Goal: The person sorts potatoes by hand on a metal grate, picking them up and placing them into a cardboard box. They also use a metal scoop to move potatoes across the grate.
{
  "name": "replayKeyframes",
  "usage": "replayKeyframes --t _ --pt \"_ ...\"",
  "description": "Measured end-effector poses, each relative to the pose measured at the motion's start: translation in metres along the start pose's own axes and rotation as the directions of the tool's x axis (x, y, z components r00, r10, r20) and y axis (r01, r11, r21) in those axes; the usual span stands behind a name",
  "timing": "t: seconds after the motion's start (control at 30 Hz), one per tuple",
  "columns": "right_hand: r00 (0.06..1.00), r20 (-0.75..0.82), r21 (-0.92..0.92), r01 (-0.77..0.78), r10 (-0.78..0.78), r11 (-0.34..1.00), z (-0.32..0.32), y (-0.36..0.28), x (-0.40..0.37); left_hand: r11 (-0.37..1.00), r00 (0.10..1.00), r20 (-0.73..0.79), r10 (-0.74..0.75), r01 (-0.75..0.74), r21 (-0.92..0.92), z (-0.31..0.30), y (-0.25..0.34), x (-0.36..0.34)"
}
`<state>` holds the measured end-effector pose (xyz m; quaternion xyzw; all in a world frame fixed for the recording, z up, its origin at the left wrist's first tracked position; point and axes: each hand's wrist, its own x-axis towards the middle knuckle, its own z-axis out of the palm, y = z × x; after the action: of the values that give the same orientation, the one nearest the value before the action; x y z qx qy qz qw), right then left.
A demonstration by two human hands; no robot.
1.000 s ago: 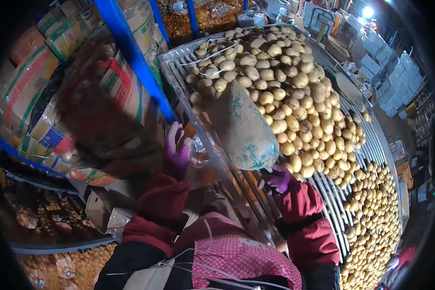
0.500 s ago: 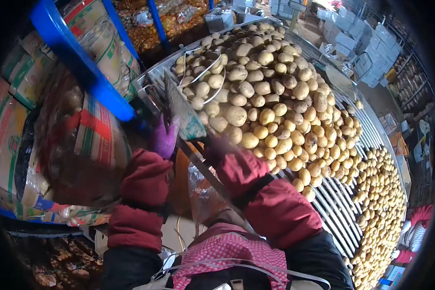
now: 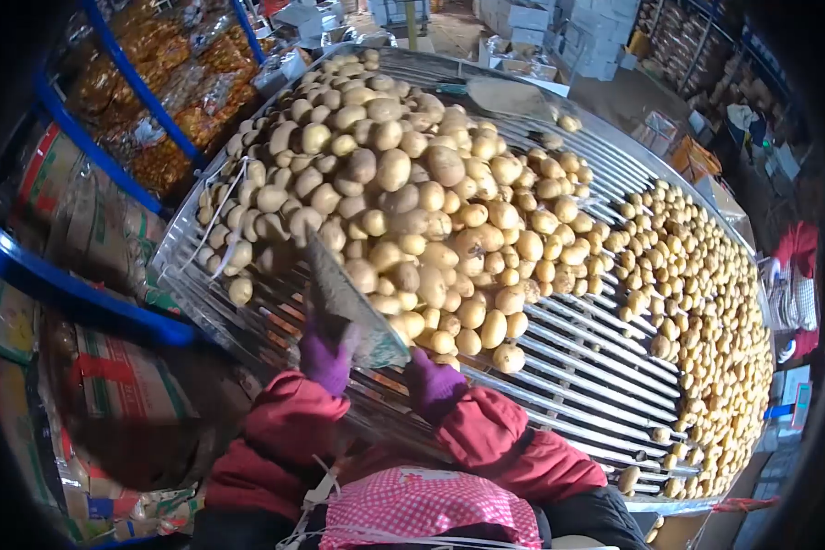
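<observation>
My left hand [image 3: 328,356], in a purple glove, is closed on the near left end of a flat grey-green board [image 3: 353,307]. My right hand [image 3: 435,385], gloved the same way, grips the board's near right corner. The board is tilted, its far edge against the heap of potatoes [image 3: 403,174]. Beneath the potatoes is a slatted metal sorting table [image 3: 568,367], its bars bare close to my hands. A white cord [image 3: 225,215] lies over the potatoes on the left.
Smaller potatoes [image 3: 715,367] cover the table's right side. Another flat board [image 3: 511,97] lies at the far edge. A blue metal rail [image 3: 82,298] and stacked cartons [image 3: 124,376] stand on my left. At the far right is another person's red sleeve [image 3: 797,247].
The view has swung to the right. The board has moved from the table's left corner to the near side of the potato heap, with both hands at it.
</observation>
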<state>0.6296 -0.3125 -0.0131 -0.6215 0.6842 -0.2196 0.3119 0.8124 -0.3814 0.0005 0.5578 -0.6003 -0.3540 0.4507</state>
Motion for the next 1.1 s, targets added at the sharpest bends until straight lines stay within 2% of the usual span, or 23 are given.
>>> replayKeyframes --t 0.07,0.1,0.17,0.2,0.27,0.3,0.37,0.47,0.6,0.63,0.67,0.73,0.77,0.8,0.83,0.87,0.9,0.93,0.97,1.0,1.03,1.07,1.1 --pt "0.997 -0.036 0.072 0.076 -0.074 0.995 -0.023 0.021 -0.005 0.995 0.999 0.033 0.006 -0.009 0.102 0.028 -0.005 0.002" --pt "0.986 -0.103 0.123 0.147 -0.135 0.982 -0.022 0.042 -0.006 0.988 0.999 0.05 0.009 -0.016 0.153 0.042 -0.008 0.003" --pt "0.988 -0.149 0.033 0.039 -0.034 0.999 -0.044 0.071 -0.018 0.985 0.992 0.118 0.038 -0.057 0.162 0.088 -0.027 0.003" --pt "0.986 -0.17 -0.015 -0.007 0.005 1.0 -0.053 0.081 -0.022 0.979 0.988 0.125 0.087 -0.108 0.171 0.106 -0.069 0.011" --pt "0.973 -0.228 0.144 0.072 -0.038 0.987 -0.075 0.105 -0.033 0.994 0.974 0.207 0.09 -0.101 0.041 0.147 -0.048 0.016" --pt "0.965 -0.263 0.141 0.012 0.025 0.99 -0.084 0.113 -0.038 0.996 0.955 0.293 0.05 -0.026 -0.085 0.16 0.023 0.014" --pt "0.931 -0.313 0.117 -0.159 0.188 0.98 -0.095 0.136 -0.048 0.948 0.893 0.446 0.055 0.093 -0.303 0.204 0.05 0.012" --pt "0.893 -0.339 -0.032 -0.326 0.296 0.945 -0.142 0.187 -0.069 0.85 0.878 0.425 0.219 0.042 -0.526 0.302 0.074 0.0" --pt "0.818 -0.472 0.139 -0.301 0.33 0.944 -0.209 0.279 -0.117 0.942 0.766 0.609 0.204 0.017 -0.336 0.422 0.13 -0.034" --pt "0.772 -0.587 0.14 -0.202 0.245 0.969 -0.232 0.297 -0.127 0.967 0.717 0.678 0.161 0.024 -0.254 0.452 0.15 -0.045" --pt "0.759 -0.537 0.237 -0.283 0.369 0.929 -0.252 0.312 -0.147 0.957 0.641 0.727 0.244 -0.037 -0.289 0.482 0.17 -0.058" --pt "0.647 -0.473 0.367 -0.473 0.598 0.801 -0.291 0.321 -0.176 0.965 0.588 0.768 0.254 -0.108 -0.237 0.539 0.196 -0.084" --pt "0.568 -0.604 0.3 -0.488 0.559 0.82 -0.287 0.335 -0.191 0.954 0.514 0.825 0.236 0.038 -0.296 0.55 0.209 -0.102" --pt "0.489 -0.579 0.478 -0.446 0.653 0.757 -0.281 0.346 -0.204 0.926 0.439 0.872 0.216 0.191 -0.325 0.547 0.228 -0.121" --pt "0.449 -0.63 0.532 -0.346 0.634 0.773 -0.28 0.335 -0.221 0.926 0.405 0.852 0.331 0.032 -0.375 0.543 0.222 -0.127" --pt "0.472 -0.598 0.64 -0.205 0.648 0.74 -0.277 0.32 -0.231 0.895 0.365 0.818 0.444 -0.129 -0.428 0.538 0.215 -0.133" --pt "0.464 -0.5 0.686 -0.302 0.731 0.661 -0.272 0.312 -0.238 0.834 0.32 0.773 0.548 -0.277 -0.477 0.533 0.209 -0.14" --pt "0.475 -0.654 0.618 -0.112 0.588 0.778 -0.252 0.315 -0.235 0.722 0.286 0.684 0.671 -0.465 -0.513 0.514 0.214 -0.141" --pt "0.541 -0.517 0.79 0.003 0.663 0.613 -0.237 0.315 -0.238 0.782 0.329 0.722 0.609 -0.401 -0.477 0.488 0.216 -0.138" --pt "0.631 -0.346 0.918 0.074 0.694 0.39 -0.237 0.291 -0.235 0.841 0.384 0.753 0.534 -0.33 -0.429 0.458 0.219 -0.133" --pt "0.689 -0.319 0.913 0.039 0.651 0.406 -0.232 0.28 -0.228 0.755 0.462 0.607 0.646 -0.505 -0.419 0.437 0.204 -0.126" --pt "0.751 -0.282 0.907 0.006 0.597 0.422 -0.228 0.277 -0.222 0.801 0.536 0.606 0.588 -0.49 -0.344 0.399 0.204 -0.118" --pt "0.802 -0.257 0.836 -0.095 0.539 0.54 -0.223 0.275 -0.217 0.844 0.605 0.599 0.524 -0.464 -0.269 0.361 0.204 -0.112"
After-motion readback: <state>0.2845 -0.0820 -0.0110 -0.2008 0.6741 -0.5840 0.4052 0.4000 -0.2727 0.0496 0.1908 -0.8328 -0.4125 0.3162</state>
